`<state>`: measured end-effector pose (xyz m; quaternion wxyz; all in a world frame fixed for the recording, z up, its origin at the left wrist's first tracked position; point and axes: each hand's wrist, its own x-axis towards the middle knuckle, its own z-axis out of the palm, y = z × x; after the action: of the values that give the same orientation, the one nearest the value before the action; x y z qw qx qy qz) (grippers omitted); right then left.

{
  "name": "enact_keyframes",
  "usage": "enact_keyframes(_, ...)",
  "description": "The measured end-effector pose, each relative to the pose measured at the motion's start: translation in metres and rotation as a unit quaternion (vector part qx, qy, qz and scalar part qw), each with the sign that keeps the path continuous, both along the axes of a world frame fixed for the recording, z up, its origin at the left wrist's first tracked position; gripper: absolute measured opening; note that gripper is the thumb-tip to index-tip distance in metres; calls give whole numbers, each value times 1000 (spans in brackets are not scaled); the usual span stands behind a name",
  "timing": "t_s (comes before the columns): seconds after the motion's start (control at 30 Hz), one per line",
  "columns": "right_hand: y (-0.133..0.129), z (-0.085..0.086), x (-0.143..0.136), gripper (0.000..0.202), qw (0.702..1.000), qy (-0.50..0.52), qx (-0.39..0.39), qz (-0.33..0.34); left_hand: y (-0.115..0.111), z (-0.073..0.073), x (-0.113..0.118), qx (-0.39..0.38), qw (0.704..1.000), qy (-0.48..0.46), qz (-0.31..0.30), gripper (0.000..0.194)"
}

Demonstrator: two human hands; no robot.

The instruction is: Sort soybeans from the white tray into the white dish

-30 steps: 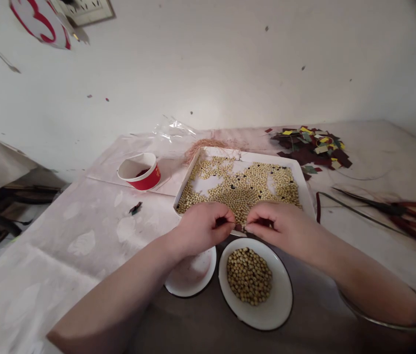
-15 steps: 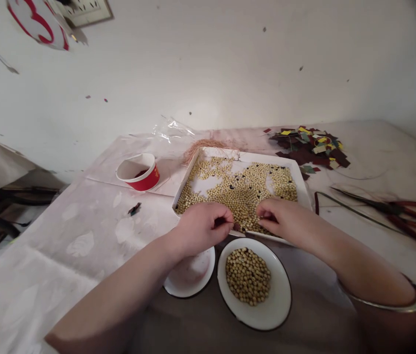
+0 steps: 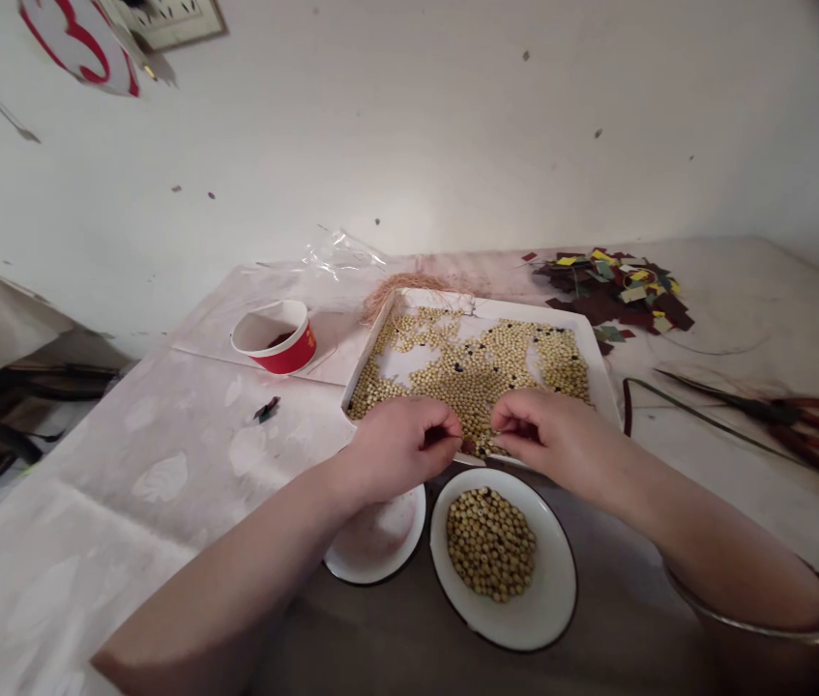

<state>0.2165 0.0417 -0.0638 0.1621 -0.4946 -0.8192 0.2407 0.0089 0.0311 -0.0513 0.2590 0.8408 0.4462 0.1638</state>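
Over the front edge of a shallow white tray point(image 3: 601, 372), my left hand point(image 3: 405, 440) is closed in a pinch; a tiny dark reddish bit shows at its fingertips, too small to name. My right hand point(image 3: 546, 430) is pinched too, close to the left one, with a small pale bead-like piece at its fingertips. Small yellowish beads point(image 3: 482, 387), with a few black ones among them, lie spread in the tray. In front stands a white dish point(image 3: 554, 580) holding larger tan beads point(image 3: 492, 546). Partly under my left wrist is another white dish point(image 3: 372, 546).
A red and white paper cup point(image 3: 285, 353) with something dark inside stands left of the tray. Behind are brownish fibres point(image 3: 380, 295) and clear plastic point(image 3: 340, 253). At right lie a heap of coloured scraps point(image 3: 612, 290) and red-handled scissors point(image 3: 778, 411). A dark scrap point(image 3: 266, 410) lies left.
My right hand has moved left, closer to my left hand. My left hand keeps nearly the same place and pinch. The whole view has shifted very slightly.
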Motion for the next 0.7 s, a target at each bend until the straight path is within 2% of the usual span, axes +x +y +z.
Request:
enact_keyframes(0.17,-8,10,-8,6,999,22,-3,-25,0,-1,-1,3,1000,-5,-1,7)
enact_keyframes(0.33,-22,18,-22,10,998,63,19,11,0,-2,-1,-4,1000,-29,-1,7)
enact_keyframes(0.7,-27,7,-26,15,985,84,151,11,1,1,-2,-81,987,-138,-15,9)
